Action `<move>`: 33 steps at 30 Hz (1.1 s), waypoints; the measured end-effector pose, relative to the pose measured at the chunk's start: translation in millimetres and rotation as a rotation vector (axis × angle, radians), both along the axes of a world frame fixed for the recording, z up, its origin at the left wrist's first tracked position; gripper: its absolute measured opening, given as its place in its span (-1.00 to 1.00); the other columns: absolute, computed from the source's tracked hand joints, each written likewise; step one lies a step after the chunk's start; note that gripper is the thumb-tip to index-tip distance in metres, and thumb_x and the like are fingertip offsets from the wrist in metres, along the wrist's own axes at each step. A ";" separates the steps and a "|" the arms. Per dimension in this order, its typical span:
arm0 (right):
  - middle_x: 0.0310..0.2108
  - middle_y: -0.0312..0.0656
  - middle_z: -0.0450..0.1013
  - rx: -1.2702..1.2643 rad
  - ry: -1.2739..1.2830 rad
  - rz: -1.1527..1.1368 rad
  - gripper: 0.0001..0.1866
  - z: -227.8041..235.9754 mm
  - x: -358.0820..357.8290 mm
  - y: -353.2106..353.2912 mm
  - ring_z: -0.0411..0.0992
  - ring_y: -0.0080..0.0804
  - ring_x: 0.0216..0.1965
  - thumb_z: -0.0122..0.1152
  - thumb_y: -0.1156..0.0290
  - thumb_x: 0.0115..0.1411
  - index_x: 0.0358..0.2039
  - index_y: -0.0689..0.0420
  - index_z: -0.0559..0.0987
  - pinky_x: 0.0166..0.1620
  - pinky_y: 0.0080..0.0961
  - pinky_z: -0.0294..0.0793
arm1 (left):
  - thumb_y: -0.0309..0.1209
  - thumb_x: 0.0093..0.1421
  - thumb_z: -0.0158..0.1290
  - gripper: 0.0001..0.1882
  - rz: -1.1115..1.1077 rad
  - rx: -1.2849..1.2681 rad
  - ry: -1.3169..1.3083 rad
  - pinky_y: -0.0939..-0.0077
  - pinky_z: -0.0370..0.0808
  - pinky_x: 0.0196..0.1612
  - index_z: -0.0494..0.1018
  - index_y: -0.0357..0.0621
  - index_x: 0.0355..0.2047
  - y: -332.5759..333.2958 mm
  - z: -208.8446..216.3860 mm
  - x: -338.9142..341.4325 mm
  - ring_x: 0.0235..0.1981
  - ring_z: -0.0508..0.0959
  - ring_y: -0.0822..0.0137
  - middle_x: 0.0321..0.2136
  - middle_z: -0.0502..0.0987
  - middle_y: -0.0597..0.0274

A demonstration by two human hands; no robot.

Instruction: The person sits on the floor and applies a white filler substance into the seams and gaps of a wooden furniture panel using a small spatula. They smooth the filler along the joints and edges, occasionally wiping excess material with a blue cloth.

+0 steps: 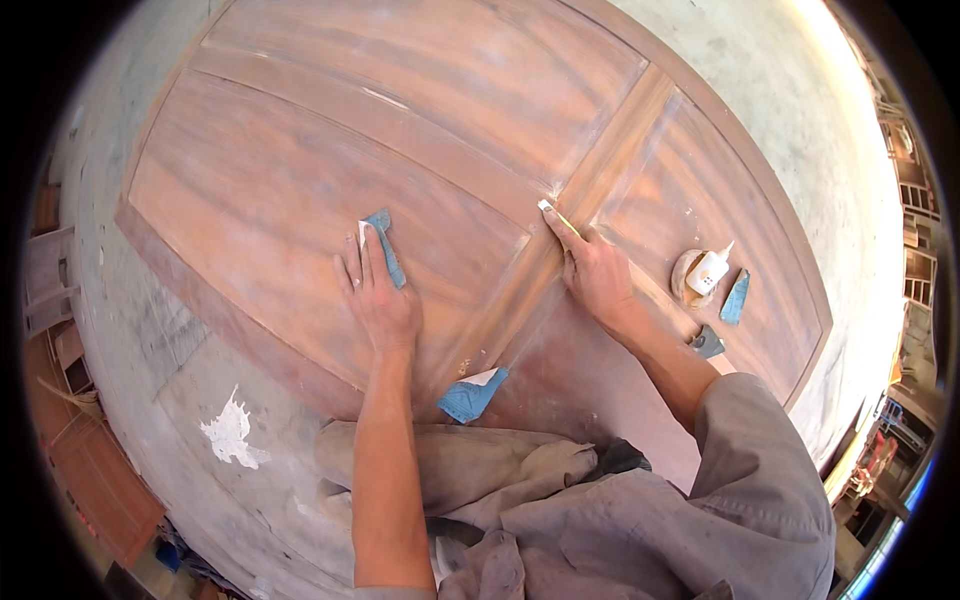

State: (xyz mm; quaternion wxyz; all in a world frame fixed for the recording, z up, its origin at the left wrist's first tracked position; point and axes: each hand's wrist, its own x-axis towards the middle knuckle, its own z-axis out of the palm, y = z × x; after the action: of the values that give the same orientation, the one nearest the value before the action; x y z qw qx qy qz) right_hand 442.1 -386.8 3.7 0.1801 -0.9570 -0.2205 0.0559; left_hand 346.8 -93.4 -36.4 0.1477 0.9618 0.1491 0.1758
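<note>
A large reddish-brown wooden panel door (440, 130) with raised panels lies flat in front of me. My left hand (380, 300) rests on its left part, fingers stretched forward, with a folded piece of blue sandpaper (391, 258) held at the fingers. My right hand (598, 272) is closed around a slim yellowish tool with a pale tip (560, 217); its exact kind is hard to make out. The tip points at a joint between the door's rails, where a whitish spot (551, 192) shows.
On the door's right part are a white glue bottle with a nozzle (712, 270), a round brown-rimmed container (684, 275), a blue sandpaper strip (735, 297) and a dark grey scrap (706, 342). Another blue sandpaper piece (472, 396) lies near my knees. Wooden furniture parts (105, 490) stand at the edges.
</note>
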 end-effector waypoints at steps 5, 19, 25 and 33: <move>-0.35 0.06 0.54 0.027 0.000 0.019 -0.33 0.2 -3.1 -0.3 0.58 0.06 -0.42 0.25 0.51 0.26 0.38 -0.27 0.51 -0.40 -0.05 0.57 | -0.50 0.35 0.05 -0.34 0.009 0.030 0.033 -0.11 0.09 0.53 0.26 -0.27 0.46 5.4 -0.9 1.2 0.47 0.28 -0.05 0.40 0.38 -0.04; -0.31 0.08 0.56 0.036 -0.019 0.093 -0.34 -1.6 -6.2 -10.9 0.61 0.06 -0.41 0.22 0.48 0.30 0.41 -0.27 0.49 -0.36 -0.07 0.63 | -0.61 0.15 0.06 -0.22 0.008 -0.003 -0.015 -0.17 0.09 0.53 0.27 -0.32 0.44 1.5 2.3 1.9 0.45 0.32 -0.08 0.31 0.49 -0.10; -0.37 0.04 0.50 0.005 0.007 0.039 -0.27 -1.8 -5.8 -3.6 0.54 0.06 -0.45 0.25 0.56 0.22 0.40 -0.29 0.50 -0.37 -0.06 0.56 | -0.61 0.15 0.07 -0.22 -0.001 -0.005 -0.020 -0.16 0.09 0.53 0.26 -0.32 0.44 1.4 1.5 3.6 0.46 0.32 -0.07 0.31 0.50 -0.08; -0.43 0.02 0.45 0.008 0.010 0.072 -0.22 -1.1 -14.2 -12.7 0.52 0.07 -0.46 0.25 0.60 0.18 0.42 -0.29 0.48 -0.38 -0.07 0.54 | -0.55 0.24 0.07 -0.27 0.009 0.002 -0.004 -0.14 0.09 0.53 0.26 -0.27 0.45 0.3 -0.2 1.2 0.46 0.31 -0.06 0.35 0.45 -0.04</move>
State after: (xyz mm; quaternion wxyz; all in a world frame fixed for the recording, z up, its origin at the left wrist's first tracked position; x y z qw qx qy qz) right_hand 427.9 -399.5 2.6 0.1829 -0.9474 -0.2541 0.0664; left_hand 348.0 -93.2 -36.7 0.1462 0.9610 0.1528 0.1784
